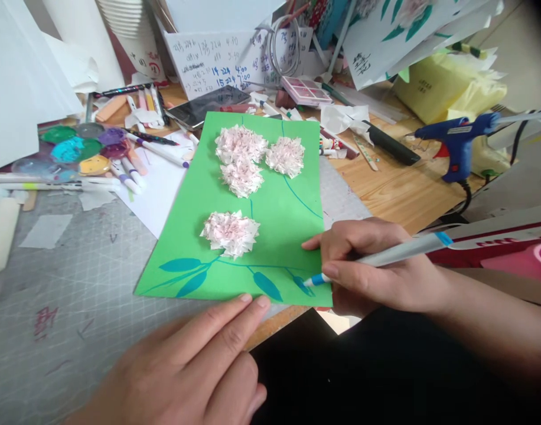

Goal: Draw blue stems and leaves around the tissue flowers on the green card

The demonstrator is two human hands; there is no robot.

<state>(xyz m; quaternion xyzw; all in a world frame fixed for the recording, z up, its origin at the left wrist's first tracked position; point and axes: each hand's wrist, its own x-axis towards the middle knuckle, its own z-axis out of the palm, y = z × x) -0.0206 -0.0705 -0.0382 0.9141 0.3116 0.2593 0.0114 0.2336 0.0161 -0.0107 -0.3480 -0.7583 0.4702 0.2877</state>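
A sheet of green paper lies in front of me, with several pale pink paper flowers on it. Blue-green stems and leaves are drawn along its near edge. My right hand grips a marker pen with a white barrel and blue collar. The pen's tip touches a partly coloured leaf at the lower right corner. My left hand lies with fingers stretched out, two fingertips on the paper's near edge.
A paint palette and loose markers lie to the left on a grey cutting mat. Behind the paper are a phone and a pink-lidded case. A blue glue gun stands at the right.
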